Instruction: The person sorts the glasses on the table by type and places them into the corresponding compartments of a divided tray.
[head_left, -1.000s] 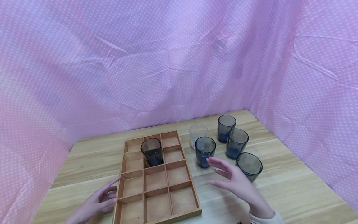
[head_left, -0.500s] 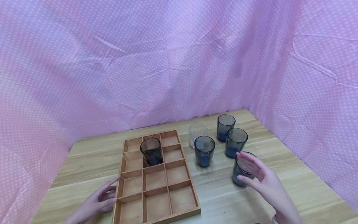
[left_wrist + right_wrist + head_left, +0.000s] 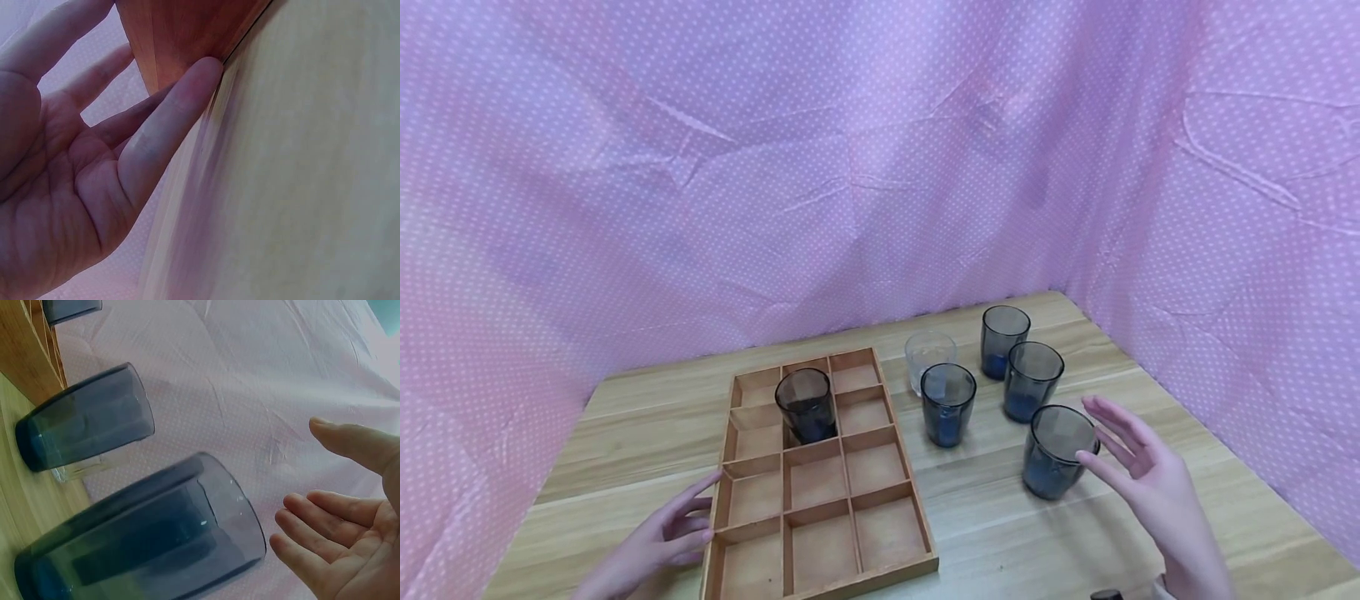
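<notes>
My right hand (image 3: 1150, 475), its fingers spread and lightly bent, is at the right side of the nearest smoky dark drinking glass (image 3: 1051, 471). In the right wrist view, a gap shows between the fingers (image 3: 306, 531) and that glass's rim. The glass stands upright on the table. At the left, my left hand (image 3: 662, 537) touches the outer side of a wooden compartment tray (image 3: 931, 533) with its fingertips. The left wrist view shows a fingertip (image 3: 200, 81) right at the tray's lower edge. Another dark glass (image 3: 808, 408) stands in the tray's middle column, second row from the back.
Three more dark glasses stand right of the tray: one beside it (image 3: 947, 412), one behind the nearest glass (image 3: 1032, 387), one farthest back (image 3: 1003, 342). A clear glass (image 3: 922, 354) is partly hidden behind the first. Pink dotted cloth (image 3: 865, 208) walls the table's back and sides.
My right hand has moved right, from near the glass beside the tray, across the nearest glass, to that glass's right side. The left hand, tray and glasses have stayed put.
</notes>
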{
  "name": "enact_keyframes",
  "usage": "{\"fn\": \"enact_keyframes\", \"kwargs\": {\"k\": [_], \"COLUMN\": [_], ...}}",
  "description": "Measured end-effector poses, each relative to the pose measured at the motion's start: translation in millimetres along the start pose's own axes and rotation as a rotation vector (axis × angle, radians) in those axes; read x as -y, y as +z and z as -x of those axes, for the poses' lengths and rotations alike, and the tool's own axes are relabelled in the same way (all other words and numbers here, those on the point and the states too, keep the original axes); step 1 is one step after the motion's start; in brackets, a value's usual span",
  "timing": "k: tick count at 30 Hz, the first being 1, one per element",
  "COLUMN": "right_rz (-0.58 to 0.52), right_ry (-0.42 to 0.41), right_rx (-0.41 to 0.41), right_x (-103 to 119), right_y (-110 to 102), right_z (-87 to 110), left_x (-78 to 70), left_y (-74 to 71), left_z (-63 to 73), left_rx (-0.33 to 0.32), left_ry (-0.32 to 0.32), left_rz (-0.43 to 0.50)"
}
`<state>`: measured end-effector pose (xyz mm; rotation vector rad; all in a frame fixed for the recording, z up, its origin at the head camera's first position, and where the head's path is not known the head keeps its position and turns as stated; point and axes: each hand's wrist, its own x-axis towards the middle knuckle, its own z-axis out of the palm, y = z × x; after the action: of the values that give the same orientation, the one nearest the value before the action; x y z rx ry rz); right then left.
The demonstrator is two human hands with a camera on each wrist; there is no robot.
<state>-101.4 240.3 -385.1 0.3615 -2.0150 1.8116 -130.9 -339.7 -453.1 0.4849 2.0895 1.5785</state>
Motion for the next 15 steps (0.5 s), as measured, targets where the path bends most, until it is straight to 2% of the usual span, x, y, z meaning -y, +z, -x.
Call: {"fn": "enact_keyframes", "kwargs": {"k": [6, 15], "right_rz": [-0.01, 0.044], "right_ry": [-0.025, 0.044], "right_rx": [-0.016, 0.006], "right_x": [-5.6, -22.6], "right_y": [-3.5, -7.9], "right_z": [-0.8, 2.1], "left_x": [0.6, 2.2], "left_y": [-0.3, -1.4], "left_z": [0.1, 0.3], "left_rx": [0.001, 0.012], "left_ry": [-0.014, 0.007], "left_rz": [0.005, 0.005]}}
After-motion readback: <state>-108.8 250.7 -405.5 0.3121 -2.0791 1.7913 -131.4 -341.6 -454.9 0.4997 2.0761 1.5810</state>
